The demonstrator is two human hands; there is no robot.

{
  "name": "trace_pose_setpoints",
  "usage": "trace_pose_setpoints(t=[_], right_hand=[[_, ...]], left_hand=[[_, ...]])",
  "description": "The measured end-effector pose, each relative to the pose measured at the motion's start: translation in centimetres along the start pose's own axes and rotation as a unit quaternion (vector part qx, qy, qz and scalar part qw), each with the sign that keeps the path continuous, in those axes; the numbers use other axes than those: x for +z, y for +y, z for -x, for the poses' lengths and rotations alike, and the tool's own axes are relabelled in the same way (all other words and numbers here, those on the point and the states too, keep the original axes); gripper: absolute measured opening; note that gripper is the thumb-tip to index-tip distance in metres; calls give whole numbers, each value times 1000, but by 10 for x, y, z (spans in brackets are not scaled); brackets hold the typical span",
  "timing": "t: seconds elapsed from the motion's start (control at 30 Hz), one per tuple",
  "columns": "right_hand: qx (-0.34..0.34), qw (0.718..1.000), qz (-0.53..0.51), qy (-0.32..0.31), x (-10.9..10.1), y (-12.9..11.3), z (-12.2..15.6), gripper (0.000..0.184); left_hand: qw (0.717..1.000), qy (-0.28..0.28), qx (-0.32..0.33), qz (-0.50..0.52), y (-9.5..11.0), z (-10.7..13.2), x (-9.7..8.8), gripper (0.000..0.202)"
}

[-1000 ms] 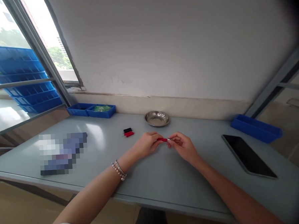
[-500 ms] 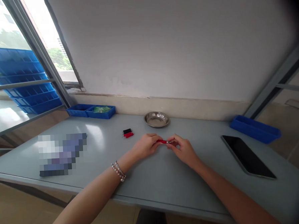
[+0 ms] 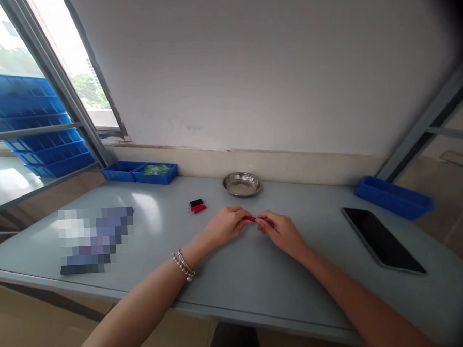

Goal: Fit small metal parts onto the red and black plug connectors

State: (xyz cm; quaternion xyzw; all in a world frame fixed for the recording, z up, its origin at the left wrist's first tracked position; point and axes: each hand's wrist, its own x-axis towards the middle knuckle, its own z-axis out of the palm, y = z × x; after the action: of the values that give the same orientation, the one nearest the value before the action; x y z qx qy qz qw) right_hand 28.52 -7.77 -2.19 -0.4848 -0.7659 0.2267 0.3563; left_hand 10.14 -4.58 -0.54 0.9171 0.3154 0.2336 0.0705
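Observation:
My left hand (image 3: pixel 226 226) and my right hand (image 3: pixel 281 232) meet above the middle of the grey table (image 3: pixel 237 277). Between their pinched fingertips is a small red plug sleeve (image 3: pixel 250 219). The left fingers grip its left end, the right fingers close over its right end, where a metal tip showed earlier and is now hidden. A bracelet is on my left wrist. A black piece (image 3: pixel 196 202) and a red piece (image 3: pixel 198 209) lie side by side on the table, to the left of my hands.
A steel dish (image 3: pixel 242 184) stands behind my hands near the wall. Blue bins (image 3: pixel 140 171) sit at the back left, a blue tray (image 3: pixel 393 198) at the right, a dark tablet (image 3: pixel 382 240) lying flat before it. A blurred patch (image 3: pixel 95 237) lies left.
My right fingers have slid left along the red sleeve, covering the metal tip that stuck out a second ago. Both hands stay in the same spot.

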Motion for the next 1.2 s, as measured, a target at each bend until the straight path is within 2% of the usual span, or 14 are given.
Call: trace_pose_setpoints(t=[0.17, 0.33, 0.43, 0.57, 0.73, 0.97, 1.07, 1.2], right_hand=[[-19, 1000, 23, -5, -1, 1, 0, 19], [-23, 996, 86, -14, -2, 1, -1, 37], [-10, 994, 108, -22, -2, 3, -1, 40], [13, 997, 76, 10, 1, 3, -1, 27], [-7, 999, 16, 34, 4, 1, -2, 18], [-2, 999, 35, 35, 2, 2, -1, 11], [-4, 999, 27, 22, 0, 1, -1, 16], [9, 998, 60, -5, -2, -2, -1, 35]], left_hand=[[1000, 3, -3, -1, 0, 0, 0, 24], [1000, 4, 8, 1, 1, 0, 0, 24], [1000, 1, 13, -7, 1, 0, 1, 23], [1000, 3, 17, -12, 0, 0, 2, 22], [1000, 4, 16, -11, 2, 0, 2, 22], [1000, -5, -2, -2, 1, 0, 2, 22], [1000, -2, -2, -2, 1, 0, 1, 23], [1000, -2, 4, -11, 2, 0, 1, 23]])
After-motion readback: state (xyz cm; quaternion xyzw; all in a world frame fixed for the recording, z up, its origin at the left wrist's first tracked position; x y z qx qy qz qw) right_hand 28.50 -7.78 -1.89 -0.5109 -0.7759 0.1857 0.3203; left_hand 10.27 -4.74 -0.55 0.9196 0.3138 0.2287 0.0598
